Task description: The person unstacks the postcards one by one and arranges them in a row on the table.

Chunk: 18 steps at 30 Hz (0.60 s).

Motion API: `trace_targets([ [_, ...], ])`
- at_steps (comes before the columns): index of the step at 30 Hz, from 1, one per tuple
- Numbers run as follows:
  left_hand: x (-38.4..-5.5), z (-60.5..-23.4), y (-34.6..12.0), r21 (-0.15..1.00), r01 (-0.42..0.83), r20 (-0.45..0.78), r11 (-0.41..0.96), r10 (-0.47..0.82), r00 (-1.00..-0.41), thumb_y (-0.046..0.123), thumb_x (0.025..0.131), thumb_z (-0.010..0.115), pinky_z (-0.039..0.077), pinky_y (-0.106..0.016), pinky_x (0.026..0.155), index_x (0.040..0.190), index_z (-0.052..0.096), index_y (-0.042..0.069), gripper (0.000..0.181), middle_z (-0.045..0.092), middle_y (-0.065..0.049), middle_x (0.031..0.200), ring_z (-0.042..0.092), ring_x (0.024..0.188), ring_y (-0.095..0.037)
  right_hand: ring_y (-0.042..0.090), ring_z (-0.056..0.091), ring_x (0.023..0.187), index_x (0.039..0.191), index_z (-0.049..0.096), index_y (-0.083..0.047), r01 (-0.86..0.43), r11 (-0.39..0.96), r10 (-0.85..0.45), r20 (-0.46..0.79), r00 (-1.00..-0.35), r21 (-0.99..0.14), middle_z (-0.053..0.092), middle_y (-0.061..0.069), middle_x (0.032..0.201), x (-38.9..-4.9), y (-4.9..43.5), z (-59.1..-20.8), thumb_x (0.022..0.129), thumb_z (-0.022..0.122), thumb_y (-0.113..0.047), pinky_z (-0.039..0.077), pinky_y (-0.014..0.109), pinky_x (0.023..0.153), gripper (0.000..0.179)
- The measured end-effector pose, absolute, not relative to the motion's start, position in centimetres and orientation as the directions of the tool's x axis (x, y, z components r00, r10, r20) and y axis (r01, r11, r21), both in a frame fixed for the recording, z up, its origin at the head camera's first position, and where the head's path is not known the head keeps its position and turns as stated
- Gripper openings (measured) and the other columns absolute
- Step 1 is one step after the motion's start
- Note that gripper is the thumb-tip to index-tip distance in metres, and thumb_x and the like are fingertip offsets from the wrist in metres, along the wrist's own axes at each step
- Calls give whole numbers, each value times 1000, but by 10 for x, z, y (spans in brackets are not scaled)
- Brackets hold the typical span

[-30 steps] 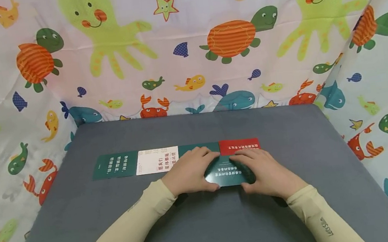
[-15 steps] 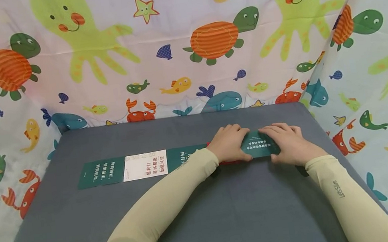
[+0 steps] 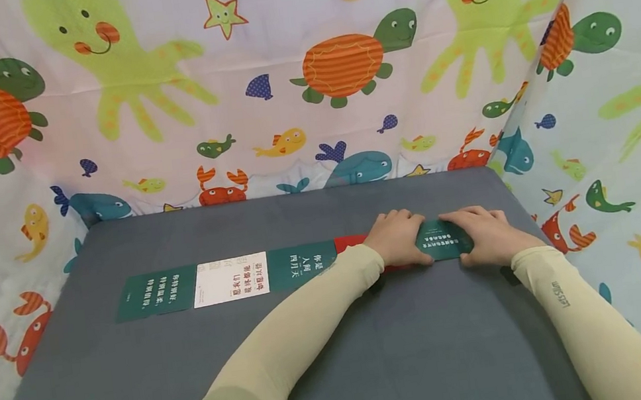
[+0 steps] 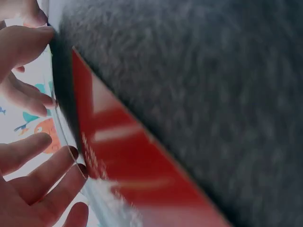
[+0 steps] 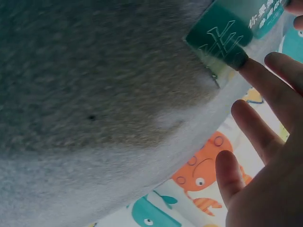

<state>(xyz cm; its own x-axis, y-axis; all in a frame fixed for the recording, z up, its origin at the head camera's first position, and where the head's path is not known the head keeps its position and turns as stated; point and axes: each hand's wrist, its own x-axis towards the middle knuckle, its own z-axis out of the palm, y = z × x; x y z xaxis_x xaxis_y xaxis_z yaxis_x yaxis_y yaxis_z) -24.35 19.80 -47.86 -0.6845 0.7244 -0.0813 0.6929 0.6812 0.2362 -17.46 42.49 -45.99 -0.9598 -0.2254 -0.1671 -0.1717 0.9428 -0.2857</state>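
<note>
Both hands hold a green card (image 3: 444, 240) with white lettering, at the right end of a row of cards. My left hand (image 3: 396, 239) grips its left edge between thumb and fingers. The opposite edge is held by my right hand (image 3: 489, 232), one fingertip at its corner in the right wrist view. A red card (image 3: 350, 243) lies just left of the held one, partly covered by the left hand and sleeve; the left wrist view shows its glossy face. Further left lie a green card (image 3: 298, 266), a white card (image 3: 231, 280) with red lettering, and another green card (image 3: 158, 293).
The cards lie on a grey cloth-covered table (image 3: 423, 347). A curtain (image 3: 271, 46) printed with sea animals stands behind the table and along both sides. The left forearm's sleeve (image 3: 277, 339) crosses in front of the row.
Both hands have carried the green card right and away, from in front of the red card to the row's right end. The head view has turned right. Over the last half second, the hands have moved little.
</note>
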Motion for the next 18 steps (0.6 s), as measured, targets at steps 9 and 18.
trace_targets([
  [9, -239, -480, 184, 225, 667, -60, 710, 693, -718, 71, 86, 77, 47, -38, 109, 156, 56, 24, 87, 62, 4, 145, 57, 128, -15, 40, 36, 147, 163, 46, -17, -163, 941, -223, -180, -958, -296, 54, 15, 159, -182, 417, -468, 80, 90, -23, 27, 66, 113, 94],
  [18, -235, -481, 183, 264, 662, -59, 702, 696, -715, 71, 86, 77, 45, -41, 118, 163, 47, 19, 97, 55, 1, 156, 53, 138, -19, 41, 39, 146, 165, 43, -17, -141, 927, -206, -159, -966, -348, 50, 17, 162, -172, 421, -463, 85, 85, -27, 30, 71, 113, 90],
])
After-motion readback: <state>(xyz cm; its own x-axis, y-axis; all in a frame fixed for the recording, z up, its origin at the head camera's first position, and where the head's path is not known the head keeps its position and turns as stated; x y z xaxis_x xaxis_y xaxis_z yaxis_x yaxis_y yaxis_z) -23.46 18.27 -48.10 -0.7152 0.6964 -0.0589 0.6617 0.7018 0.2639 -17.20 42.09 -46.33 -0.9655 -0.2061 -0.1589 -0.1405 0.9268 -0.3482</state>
